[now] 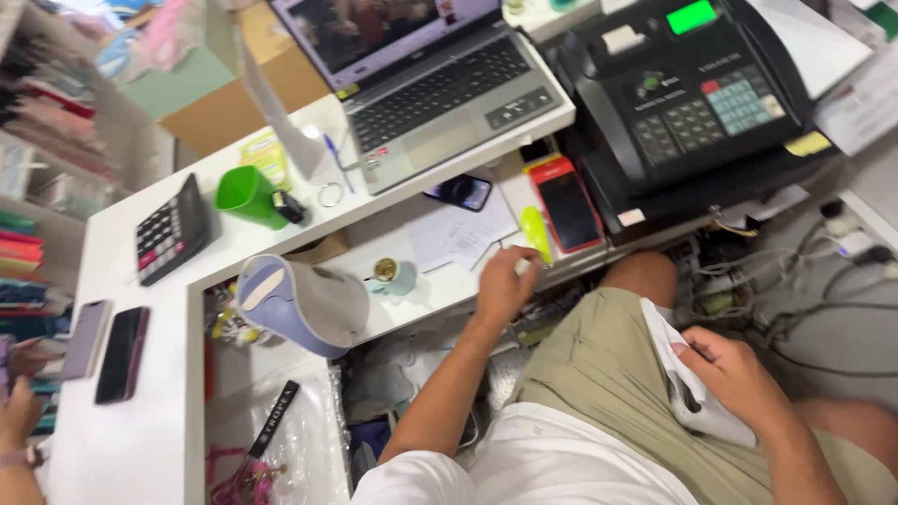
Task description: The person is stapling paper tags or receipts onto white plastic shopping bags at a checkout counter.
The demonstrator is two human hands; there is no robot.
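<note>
Head cam: left hand (503, 285) is reaching to the lower desk shelf (440, 281), fingers curled on a small whitish item, prob. a pen, just below the yellow-green highlighter (536, 232); right hand (734, 374) is resting on the lap, fingers clamped on a white cloth (697, 397), right of the shelf & below the black cash register (692, 93).
</note>
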